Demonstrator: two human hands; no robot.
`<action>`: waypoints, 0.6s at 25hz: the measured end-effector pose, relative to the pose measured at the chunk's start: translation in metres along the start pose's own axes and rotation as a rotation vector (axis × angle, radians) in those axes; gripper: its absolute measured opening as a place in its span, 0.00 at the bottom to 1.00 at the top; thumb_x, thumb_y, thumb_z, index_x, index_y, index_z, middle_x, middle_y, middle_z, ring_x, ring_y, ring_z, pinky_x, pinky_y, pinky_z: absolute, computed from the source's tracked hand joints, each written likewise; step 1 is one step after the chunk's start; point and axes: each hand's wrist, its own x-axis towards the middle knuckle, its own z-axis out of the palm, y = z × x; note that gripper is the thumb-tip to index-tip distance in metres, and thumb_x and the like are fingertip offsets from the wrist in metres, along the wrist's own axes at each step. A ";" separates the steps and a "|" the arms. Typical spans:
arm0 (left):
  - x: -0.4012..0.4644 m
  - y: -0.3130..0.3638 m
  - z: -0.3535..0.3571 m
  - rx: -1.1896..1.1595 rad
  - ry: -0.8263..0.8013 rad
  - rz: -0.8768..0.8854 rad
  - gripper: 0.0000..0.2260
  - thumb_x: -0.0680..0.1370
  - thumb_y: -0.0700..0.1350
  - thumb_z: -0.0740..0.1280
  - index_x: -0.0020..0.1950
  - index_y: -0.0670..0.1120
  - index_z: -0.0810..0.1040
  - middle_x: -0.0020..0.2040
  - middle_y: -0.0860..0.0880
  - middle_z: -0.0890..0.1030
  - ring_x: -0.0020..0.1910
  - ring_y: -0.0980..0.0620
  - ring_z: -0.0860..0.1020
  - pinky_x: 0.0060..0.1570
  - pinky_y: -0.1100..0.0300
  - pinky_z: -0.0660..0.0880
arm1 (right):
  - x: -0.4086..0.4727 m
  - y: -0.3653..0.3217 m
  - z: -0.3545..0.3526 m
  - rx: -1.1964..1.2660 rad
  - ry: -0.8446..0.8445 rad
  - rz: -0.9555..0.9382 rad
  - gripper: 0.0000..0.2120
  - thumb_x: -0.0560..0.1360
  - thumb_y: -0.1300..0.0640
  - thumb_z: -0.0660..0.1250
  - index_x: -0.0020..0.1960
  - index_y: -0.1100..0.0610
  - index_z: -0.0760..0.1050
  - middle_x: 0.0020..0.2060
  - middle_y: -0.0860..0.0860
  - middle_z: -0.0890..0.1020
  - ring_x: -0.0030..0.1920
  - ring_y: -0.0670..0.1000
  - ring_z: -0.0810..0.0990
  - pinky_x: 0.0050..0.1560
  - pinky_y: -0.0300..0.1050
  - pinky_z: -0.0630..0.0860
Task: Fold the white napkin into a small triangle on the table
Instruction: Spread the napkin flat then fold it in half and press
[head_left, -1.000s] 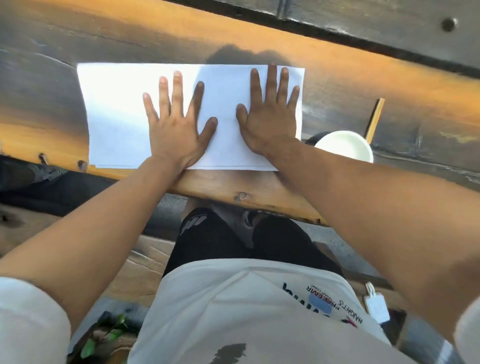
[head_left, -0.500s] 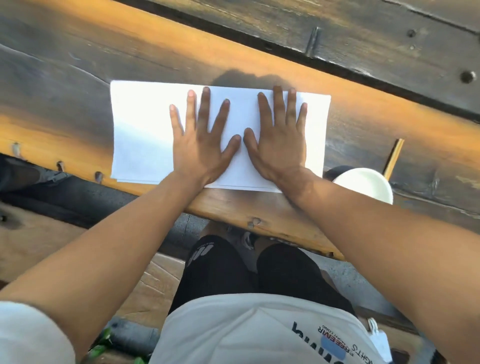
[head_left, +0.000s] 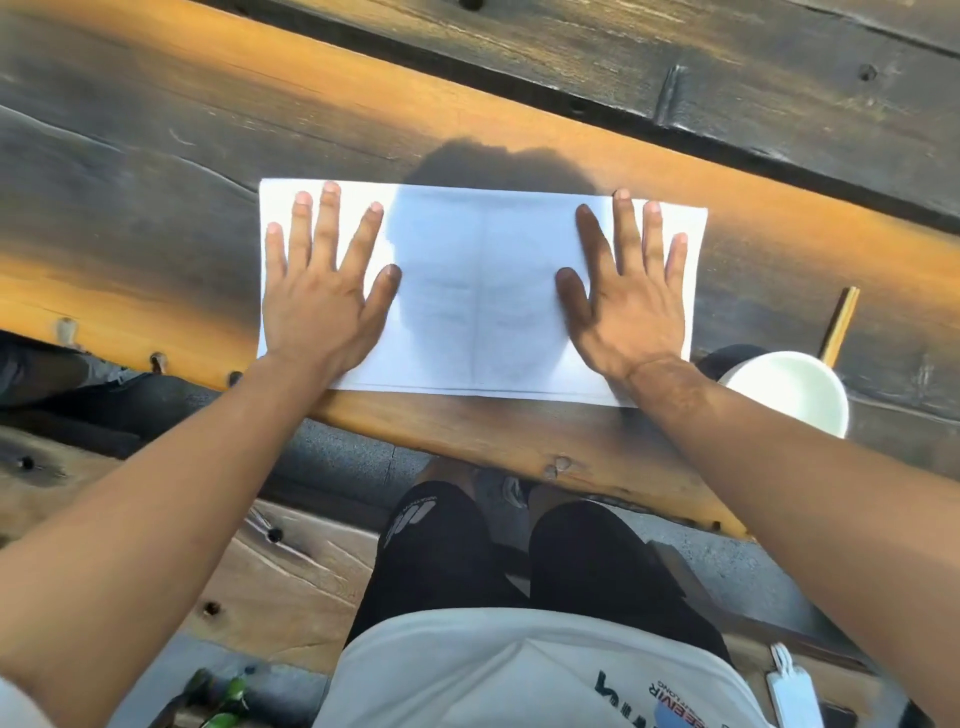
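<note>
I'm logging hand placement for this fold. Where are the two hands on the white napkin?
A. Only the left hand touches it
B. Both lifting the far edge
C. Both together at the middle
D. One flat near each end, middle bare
D: the left hand and right hand lie flat, fingers spread, near opposite ends of the white napkin, leaving its creased middle uncovered.

Single head-worn view, facing steeply down, close over table
</note>
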 end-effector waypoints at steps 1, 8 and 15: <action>0.000 -0.003 -0.002 -0.015 -0.009 -0.008 0.29 0.84 0.63 0.45 0.84 0.55 0.50 0.84 0.42 0.48 0.83 0.38 0.47 0.79 0.35 0.47 | -0.001 -0.002 -0.001 0.009 -0.003 0.010 0.31 0.84 0.35 0.43 0.84 0.45 0.44 0.83 0.53 0.43 0.82 0.61 0.40 0.79 0.66 0.40; 0.011 0.043 -0.002 -0.085 0.085 0.089 0.27 0.86 0.59 0.49 0.83 0.51 0.57 0.83 0.40 0.52 0.82 0.35 0.50 0.77 0.32 0.48 | 0.010 -0.082 -0.004 0.110 0.079 -0.084 0.30 0.84 0.43 0.47 0.83 0.53 0.54 0.83 0.56 0.52 0.82 0.64 0.48 0.79 0.66 0.42; 0.021 0.004 0.006 -0.058 0.065 0.087 0.26 0.86 0.60 0.47 0.84 0.54 0.54 0.84 0.44 0.51 0.82 0.38 0.50 0.78 0.34 0.49 | 0.025 -0.073 0.004 0.025 -0.005 -0.106 0.29 0.85 0.40 0.43 0.84 0.48 0.48 0.84 0.52 0.47 0.83 0.59 0.44 0.79 0.65 0.40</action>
